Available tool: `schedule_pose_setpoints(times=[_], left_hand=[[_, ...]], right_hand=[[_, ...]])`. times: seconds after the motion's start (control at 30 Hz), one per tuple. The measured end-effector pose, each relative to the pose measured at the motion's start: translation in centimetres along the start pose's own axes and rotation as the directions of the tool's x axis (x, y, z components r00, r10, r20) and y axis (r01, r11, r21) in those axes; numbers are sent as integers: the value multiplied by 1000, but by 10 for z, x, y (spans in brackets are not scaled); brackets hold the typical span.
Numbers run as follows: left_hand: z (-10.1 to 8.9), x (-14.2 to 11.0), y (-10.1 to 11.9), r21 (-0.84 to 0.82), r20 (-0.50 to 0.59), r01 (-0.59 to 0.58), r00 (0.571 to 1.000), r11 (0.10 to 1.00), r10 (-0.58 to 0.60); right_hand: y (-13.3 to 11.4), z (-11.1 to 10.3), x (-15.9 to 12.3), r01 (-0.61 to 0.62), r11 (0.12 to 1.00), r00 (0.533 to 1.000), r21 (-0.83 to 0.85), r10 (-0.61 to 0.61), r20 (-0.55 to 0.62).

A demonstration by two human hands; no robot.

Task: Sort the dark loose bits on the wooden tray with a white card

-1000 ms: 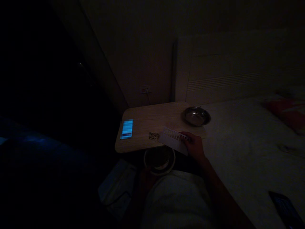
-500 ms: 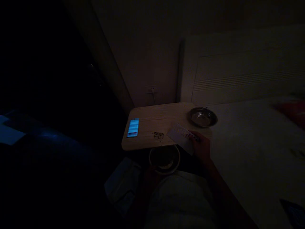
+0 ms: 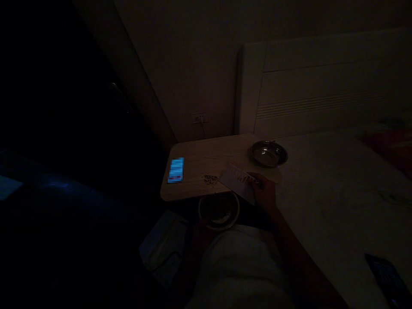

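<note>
The scene is very dark. My right hand point(image 3: 264, 193) is closed on a pale, flat card with print on it point(image 3: 237, 182), held slanted over the front edge of the small wooden table point(image 3: 206, 152). Left of the card's edge lies a scatter of small dark bits point(image 3: 210, 179) on the tabletop. Just below that edge, my left hand point(image 3: 203, 231) grips the near left rim of a round bowl point(image 3: 237, 214) with a pale rim. Something light shows inside the bowl, too dim to make out.
A lit phone point(image 3: 175, 170) lies at the table's left. On its right corner stands a shiny metal bowl point(image 3: 269, 153). The bed point(image 3: 322, 184) with its pale headboard point(image 3: 289, 86) adjoins on the right. A plug sits in a wall socket point(image 3: 199, 118) behind. A pale bag-like object point(image 3: 164, 244) stands lower left.
The whole view has shifted slightly, so things sit a little further left and up. The card has stayed beside the dark bits, and both hands keep their holds.
</note>
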State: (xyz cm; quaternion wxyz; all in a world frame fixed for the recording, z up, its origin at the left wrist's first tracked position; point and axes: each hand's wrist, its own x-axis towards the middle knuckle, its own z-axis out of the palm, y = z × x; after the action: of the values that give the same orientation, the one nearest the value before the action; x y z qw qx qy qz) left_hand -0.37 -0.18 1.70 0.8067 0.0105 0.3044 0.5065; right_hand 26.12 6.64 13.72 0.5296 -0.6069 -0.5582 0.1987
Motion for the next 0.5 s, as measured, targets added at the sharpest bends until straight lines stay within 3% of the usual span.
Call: schedule_pose_setpoints(times=[0.13, 0.33, 0.5], left_hand=[[-2, 0, 1, -9, 14, 41, 999, 999, -41], [-4, 2, 4, 23, -53, 44, 998, 999, -42], [3, -2, 2, -24, 9, 47, 999, 999, -47]], right_hand=[[-3, 3, -1, 12, 1000, 999, -16, -11, 30], [-6, 6, -1, -9, 999, 998, -44, 6, -61], [-9, 9, -1, 12, 998, 1000, -68, -12, 8]])
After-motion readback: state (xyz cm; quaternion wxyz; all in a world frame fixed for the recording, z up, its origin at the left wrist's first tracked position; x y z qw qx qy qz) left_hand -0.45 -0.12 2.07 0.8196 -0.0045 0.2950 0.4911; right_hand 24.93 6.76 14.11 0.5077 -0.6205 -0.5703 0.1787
